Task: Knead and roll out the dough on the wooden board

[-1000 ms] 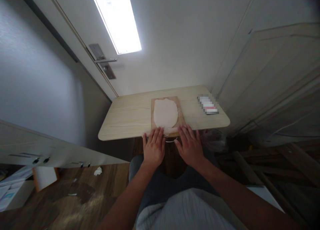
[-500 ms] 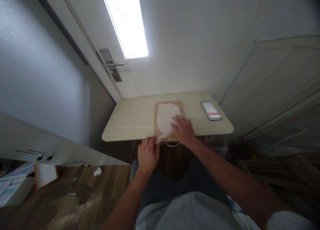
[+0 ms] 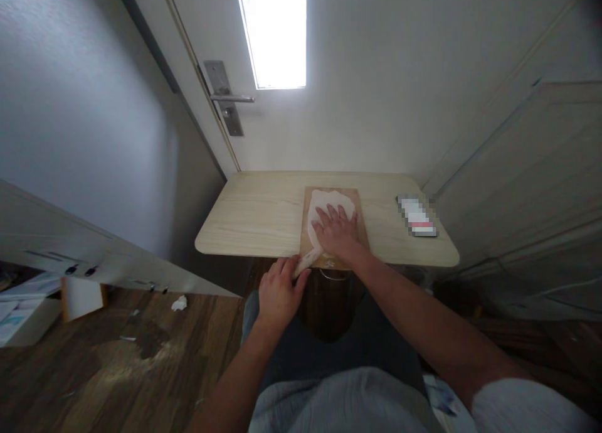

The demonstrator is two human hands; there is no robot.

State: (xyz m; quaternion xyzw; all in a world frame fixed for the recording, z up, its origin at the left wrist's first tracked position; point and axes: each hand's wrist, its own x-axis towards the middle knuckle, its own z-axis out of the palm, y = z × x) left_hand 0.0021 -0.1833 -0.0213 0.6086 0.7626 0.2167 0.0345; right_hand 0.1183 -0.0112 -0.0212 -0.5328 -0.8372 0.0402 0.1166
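A thin, pale sheet of dough (image 3: 332,198) lies on a small wooden board (image 3: 362,224). Flat on the dough, fingers spread, rests my right hand (image 3: 336,229); it covers the lower right part of the sheet. My left hand (image 3: 281,288) is closed round one end of a pale, floury rolling pin (image 3: 310,256). The pin slants across the board's front left corner, and its far end meets the dough near my right palm. Whether dough clings to the pin I cannot make out.
The light wooden table (image 3: 254,213) stands against a white door with a metal handle (image 3: 232,98). A blurred-out phone (image 3: 417,216) lies at the table's right. On the floor at left are a crumpled tissue (image 3: 179,303) and a white box of papers (image 3: 28,320).
My right hand has moved from the dough's lower right edge onto the middle of the sheet and flattened. My left hand still grips the pin at the front. The view has shifted slightly.
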